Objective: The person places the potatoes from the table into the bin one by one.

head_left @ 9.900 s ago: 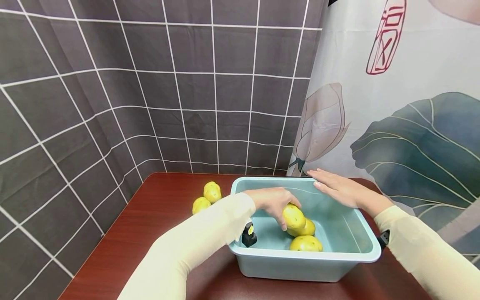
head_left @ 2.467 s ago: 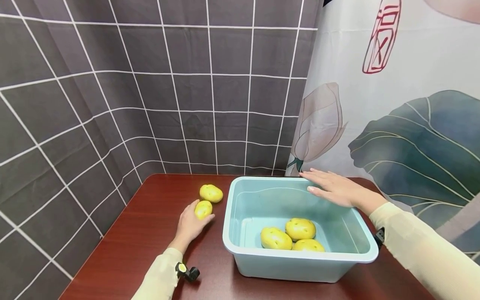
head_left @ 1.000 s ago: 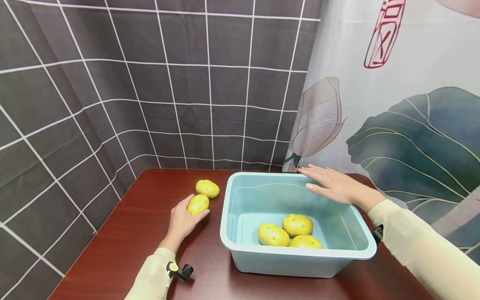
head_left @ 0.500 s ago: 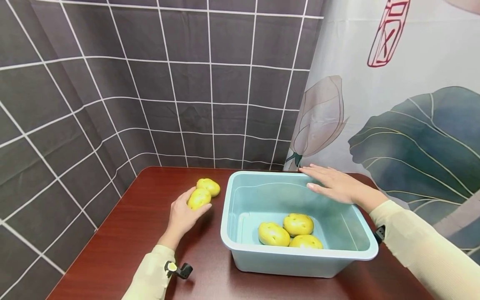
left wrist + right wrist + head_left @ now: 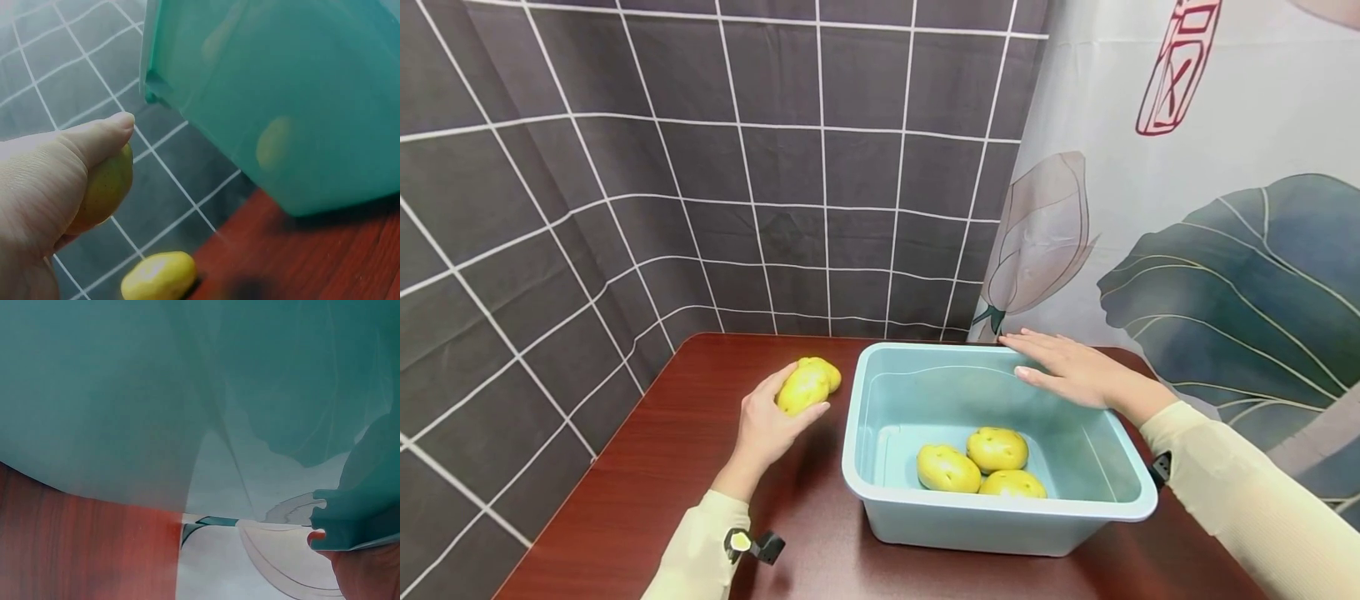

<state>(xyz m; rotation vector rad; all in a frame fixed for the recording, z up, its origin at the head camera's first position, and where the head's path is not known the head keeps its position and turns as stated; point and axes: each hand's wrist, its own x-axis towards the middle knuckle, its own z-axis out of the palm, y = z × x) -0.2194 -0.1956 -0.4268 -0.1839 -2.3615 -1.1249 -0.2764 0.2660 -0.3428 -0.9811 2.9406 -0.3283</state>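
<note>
My left hand [image 5: 765,423] grips a yellow potato [image 5: 801,392] between thumb and fingers, held a little above the table left of the bin. Behind it, partly hidden in the head view, another potato [image 5: 828,372] lies on the table; the left wrist view shows this potato [image 5: 159,275] below the hand. Three potatoes [image 5: 947,468] lie close together on the floor of the light blue plastic bin [image 5: 962,497]. My right hand [image 5: 1071,371] rests at the bin's back right rim with its fingers straight. Only part of that hand [image 5: 369,575] shows under the rim in the right wrist view.
The dark red wooden table [image 5: 632,467] carries the bin on its right half. A dark grid-patterned curtain [image 5: 775,183] hangs behind and to the left, and a white floral curtain [image 5: 1150,208] behind to the right.
About ten seconds ago my left hand held a potato inside the bin. It has since moved left to the table, gripped another potato and lifted it slightly. My right hand stays at the rim.
</note>
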